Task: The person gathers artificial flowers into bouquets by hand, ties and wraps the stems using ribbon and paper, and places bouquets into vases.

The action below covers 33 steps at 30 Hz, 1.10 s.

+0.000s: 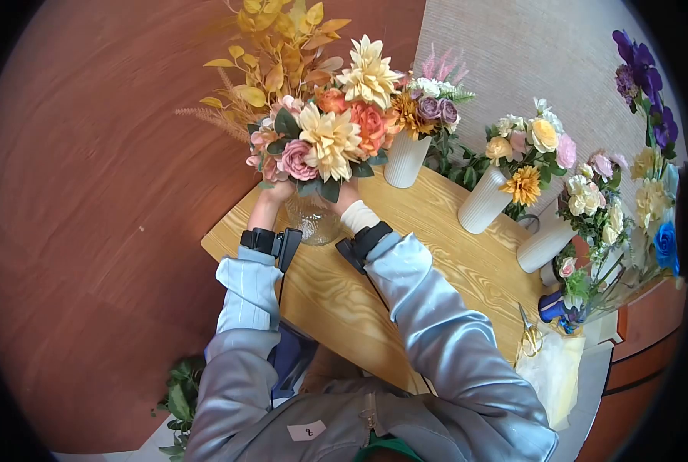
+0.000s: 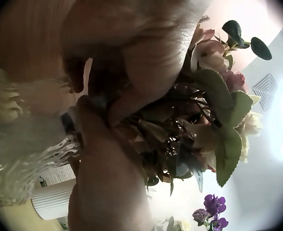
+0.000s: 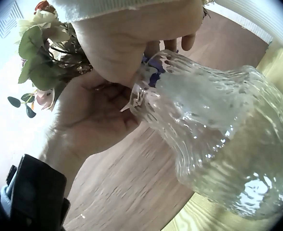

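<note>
A bouquet of artificial flowers (image 1: 328,142) in cream, orange and pink stands over the mouth of a clear, rippled glass vase (image 1: 313,219) on the wooden table. My left hand (image 1: 281,191) and right hand (image 1: 347,194) meet under the blooms, gripping the gathered stems right at the vase's rim. In the right wrist view, the left hand (image 3: 95,115) has its fingers curled in around the stems, and the right hand (image 3: 131,41) lies over them. Something dark blue (image 3: 153,70) shows at the vase's mouth, between the hands. The stem ends are mostly hidden by the fingers.
White ribbed vases (image 1: 486,202) with flowers line the table's far right side. Scissors (image 1: 528,335) and blue ribbon spools (image 1: 552,306) lie near the right edge, beside pale wrapping paper (image 1: 552,373). Tall yellow foliage (image 1: 274,58) rises behind the bouquet.
</note>
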### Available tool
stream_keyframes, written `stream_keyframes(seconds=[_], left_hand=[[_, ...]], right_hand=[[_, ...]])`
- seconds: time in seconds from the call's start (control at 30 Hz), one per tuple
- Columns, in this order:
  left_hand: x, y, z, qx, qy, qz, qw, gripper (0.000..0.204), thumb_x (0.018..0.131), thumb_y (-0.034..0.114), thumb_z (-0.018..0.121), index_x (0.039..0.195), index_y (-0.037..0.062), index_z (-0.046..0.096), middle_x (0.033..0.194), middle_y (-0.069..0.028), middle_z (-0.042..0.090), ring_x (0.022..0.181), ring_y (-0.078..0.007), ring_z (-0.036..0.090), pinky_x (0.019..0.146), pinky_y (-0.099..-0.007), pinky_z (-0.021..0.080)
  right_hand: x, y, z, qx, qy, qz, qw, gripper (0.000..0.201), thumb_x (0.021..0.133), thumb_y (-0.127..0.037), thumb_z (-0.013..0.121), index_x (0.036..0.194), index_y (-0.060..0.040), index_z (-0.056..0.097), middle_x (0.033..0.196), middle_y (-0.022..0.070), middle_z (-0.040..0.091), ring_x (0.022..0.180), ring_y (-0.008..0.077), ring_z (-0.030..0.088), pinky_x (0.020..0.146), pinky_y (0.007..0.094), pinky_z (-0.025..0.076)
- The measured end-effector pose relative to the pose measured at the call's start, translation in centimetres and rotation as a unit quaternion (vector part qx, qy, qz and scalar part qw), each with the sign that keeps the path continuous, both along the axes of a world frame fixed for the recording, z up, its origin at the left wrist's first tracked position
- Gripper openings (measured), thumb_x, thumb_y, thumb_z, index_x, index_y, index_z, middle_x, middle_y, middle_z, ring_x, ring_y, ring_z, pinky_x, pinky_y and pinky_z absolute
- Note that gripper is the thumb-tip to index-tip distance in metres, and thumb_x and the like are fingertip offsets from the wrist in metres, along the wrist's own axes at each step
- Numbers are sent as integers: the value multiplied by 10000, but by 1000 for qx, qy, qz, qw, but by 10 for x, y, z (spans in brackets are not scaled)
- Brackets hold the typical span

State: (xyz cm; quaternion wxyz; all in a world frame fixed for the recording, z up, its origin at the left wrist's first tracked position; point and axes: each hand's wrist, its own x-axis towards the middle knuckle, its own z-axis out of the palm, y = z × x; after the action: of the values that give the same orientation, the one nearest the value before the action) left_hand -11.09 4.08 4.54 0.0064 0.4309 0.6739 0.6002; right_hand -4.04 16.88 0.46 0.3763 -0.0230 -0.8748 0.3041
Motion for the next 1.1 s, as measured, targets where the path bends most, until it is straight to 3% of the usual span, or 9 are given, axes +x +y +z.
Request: stream_keyframes(seconds=[0.27,0.4,0.57,0.7,0.77,0.83,0.93,0.97,1.1], left_hand=[[10,-5,-4,-28,-105,1,994,385,768,111,549,1131,35,445,1108,-67,479,990,-173,456,862,-289,371],[13,-6,-3,-39,-155,1,987,335,793,106,509,1113,21,460,1108,-84,494,993,-182,463,864,-293,370],[12,-1,-2,-14,-174,30,984,326,842,154,435,1126,-5,449,1119,-97,496,991,-179,460,861,-297,369],[23,-9,-8,22,-171,2,985,391,808,218,498,1148,32,447,1103,-45,484,921,-137,480,804,-287,394],[17,-24,-34,60,-217,-3,974,383,815,214,483,1150,31,445,1107,-49,486,933,-142,483,806,-285,397],[4,-42,-70,138,-305,-15,942,369,829,206,451,1154,30,441,1115,-57,488,957,-152,490,811,-282,401],[14,-49,-73,138,-342,3,929,361,848,210,413,1159,28,434,1111,-61,494,961,-161,501,804,-273,408],[21,-48,-66,99,-337,25,936,360,861,218,391,1163,27,429,1105,-61,500,954,-163,509,795,-266,413],[37,-45,-56,86,-372,82,921,339,882,225,370,1150,28,436,1077,-62,513,939,-160,516,797,-264,417]], right_hand=[[6,-13,-1,-24,-144,25,989,445,780,-201,516,1189,-61,411,1201,118,446,1095,288,415,924,337,322],[3,-17,-3,-52,106,43,992,330,749,-191,531,1038,-30,522,1006,152,561,941,324,512,820,390,382],[12,-17,4,-25,128,0,991,282,718,-156,562,980,-53,555,993,159,547,893,337,508,778,394,398],[24,-17,4,-193,57,105,974,283,754,-175,536,1010,-57,534,958,164,561,885,338,516,791,374,406],[19,1,-22,-58,-171,34,983,310,790,-205,508,1058,-50,505,1010,151,549,943,295,506,817,348,399],[-6,19,-79,61,-72,72,993,358,839,-256,454,1150,-80,452,1125,109,499,1002,256,474,851,354,382],[-61,40,-153,-342,3,257,904,445,905,-251,327,1301,-73,227,1342,51,258,1196,212,291,1008,309,229],[-11,19,-83,-606,-69,217,762,452,905,-249,326,1311,-83,216,1343,59,256,1215,207,261,1019,295,208],[-27,33,-112,-389,-61,178,902,480,895,-254,347,1318,-80,201,1351,76,239,1228,222,237,1027,298,179]])
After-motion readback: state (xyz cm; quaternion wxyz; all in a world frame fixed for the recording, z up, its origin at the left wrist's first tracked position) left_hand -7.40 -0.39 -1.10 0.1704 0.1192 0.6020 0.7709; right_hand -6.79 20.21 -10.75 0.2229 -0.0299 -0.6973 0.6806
